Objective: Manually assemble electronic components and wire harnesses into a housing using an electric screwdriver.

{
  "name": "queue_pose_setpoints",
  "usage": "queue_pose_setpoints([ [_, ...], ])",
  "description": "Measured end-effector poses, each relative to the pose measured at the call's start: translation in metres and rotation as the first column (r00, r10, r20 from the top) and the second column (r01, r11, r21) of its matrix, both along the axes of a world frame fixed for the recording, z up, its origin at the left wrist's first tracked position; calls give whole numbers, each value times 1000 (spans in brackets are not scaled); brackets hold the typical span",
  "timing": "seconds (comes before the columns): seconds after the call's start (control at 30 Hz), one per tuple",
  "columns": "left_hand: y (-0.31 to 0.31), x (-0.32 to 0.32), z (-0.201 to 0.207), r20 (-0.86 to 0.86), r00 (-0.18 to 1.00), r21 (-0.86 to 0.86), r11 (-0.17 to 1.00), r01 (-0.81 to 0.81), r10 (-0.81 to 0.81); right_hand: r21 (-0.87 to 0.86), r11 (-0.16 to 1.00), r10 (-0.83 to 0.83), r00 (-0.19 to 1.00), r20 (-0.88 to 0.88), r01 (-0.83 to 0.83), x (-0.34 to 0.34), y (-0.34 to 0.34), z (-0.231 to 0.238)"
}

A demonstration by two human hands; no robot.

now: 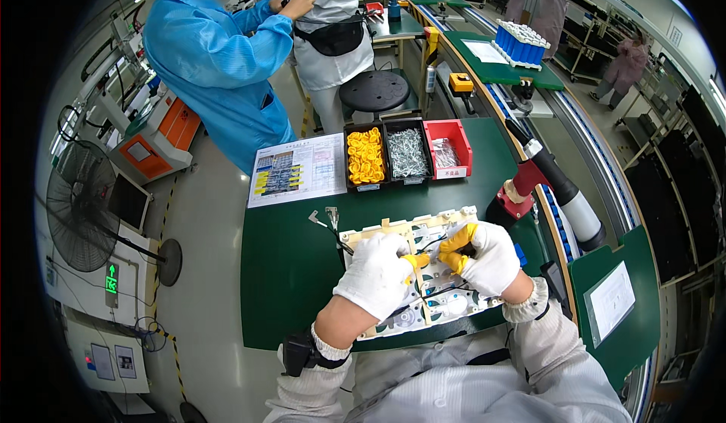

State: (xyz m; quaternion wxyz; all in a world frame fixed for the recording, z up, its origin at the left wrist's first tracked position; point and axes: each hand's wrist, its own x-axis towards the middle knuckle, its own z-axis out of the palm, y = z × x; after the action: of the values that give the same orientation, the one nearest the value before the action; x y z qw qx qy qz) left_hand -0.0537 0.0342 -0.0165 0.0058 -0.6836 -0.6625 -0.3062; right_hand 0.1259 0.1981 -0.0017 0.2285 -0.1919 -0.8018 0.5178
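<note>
A cream and white plastic frame [407,316] with silvery metal pieces lies on the green tabletop in front of me. Over its left half, my left hand [378,275] wears a white glove with yellow fingertips, its fingers pinched close above the frame. My right hand [484,260], gloved alike, bends over the right half with thumb and fingers curled together. What either hand pinches is too small or hidden to make out. Thin black cables [446,290] cross the frame, and one ends near the right fingertips. Two cable ends with metal lugs [331,216] stick out beyond the far left corner.
Behind the frame stand a black bin of yellow caps [365,157], a black bin of small metal parts [408,154] and a red bin [449,149]. A printed sheet [296,169] lies to their left. A black-and-silver tool [563,188] rests at right beside the conveyor. Two co-workers stand beyond the table.
</note>
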Motion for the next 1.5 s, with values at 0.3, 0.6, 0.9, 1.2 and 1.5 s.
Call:
queue_pose_setpoints([
  [0.3, 7, 1, 0, -37, 999, 42, 998, 36, -35, 112, 994, 7, 1000, -30, -4, -1, 1, -2],
  [0.6, 6, 2, -1, -48, 999, 14, 1000, 2, -1, 46, 999, 1, 999, -37, 1, 0, 2, -1],
  [0.9, 3, 6, 6, -20, 999, -1, 999, -37, 37, 93, 995, 44, 996, -73, -37, 2, 2, -3],
  [1.2, 4, -2, -3, 58, 998, 9, 1000, 0, -1, 121, 991, 59, 994, -88, -48, -1, 4, -2],
  [1.5, 7, -2, -4, 9, 1000, 21, 1000, -10, 10, 405, 911, 123, 988, -94, -75, -5, 4, 0],
])
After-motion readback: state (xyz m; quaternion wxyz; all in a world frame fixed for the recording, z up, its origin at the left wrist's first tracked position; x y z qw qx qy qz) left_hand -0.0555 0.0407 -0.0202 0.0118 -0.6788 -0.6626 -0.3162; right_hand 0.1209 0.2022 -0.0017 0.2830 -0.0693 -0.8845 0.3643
